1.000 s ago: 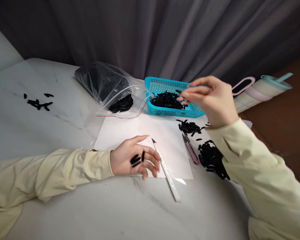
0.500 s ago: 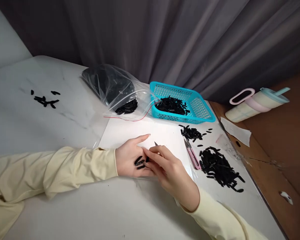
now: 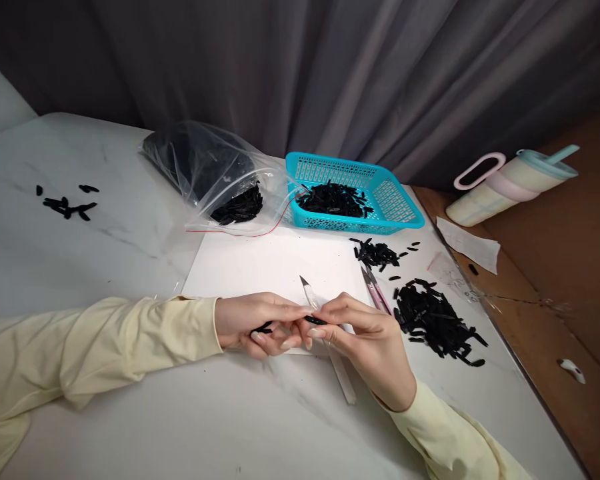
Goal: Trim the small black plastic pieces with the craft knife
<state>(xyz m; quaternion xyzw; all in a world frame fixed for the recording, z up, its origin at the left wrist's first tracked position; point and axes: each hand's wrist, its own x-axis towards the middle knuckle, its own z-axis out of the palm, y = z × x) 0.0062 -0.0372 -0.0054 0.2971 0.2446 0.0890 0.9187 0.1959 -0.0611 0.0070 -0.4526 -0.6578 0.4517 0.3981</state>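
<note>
A grey curtain [image 3: 330, 73] hangs across the back of the scene. In front of it stands a white marble-patterned table [image 3: 105, 267], with a brown surface [image 3: 570, 267] beside it on the right. On that brown surface a pale tumbler [image 3: 510, 187] with a teal lid and straw lies on its side, near a scrap of white paper [image 3: 469, 244].

At the rear of the table lies a clear zip bag [image 3: 215, 177] holding black pieces, its mouth open toward a teal perforated basket [image 3: 405, 210] just beside it; the basket also holds a heap of black pieces. A white sheet [image 3: 260, 267] lies flat in front of both.

Right of the sheet is a large pile of black pieces [image 3: 435, 323], with a smaller pile [image 3: 377, 253] nearer the basket. Pink snips [image 3: 376, 290] lie between the sheet and the large pile. A few stray black pieces [image 3: 65, 203] sit well apart at the far left of the table.

A white craft knife [image 3: 343, 373] lies diagonally on the near edge of the sheet, its blade tip pointing away from the person.

The left hand [image 3: 253, 320] rests on the sheet, curled closed around several black pieces. The right hand [image 3: 370, 340] meets it fingertip to fingertip and pinches one small black piece [image 3: 314, 321] between thumb and forefinger, just above the knife. Both sleeves are pale yellow.
</note>
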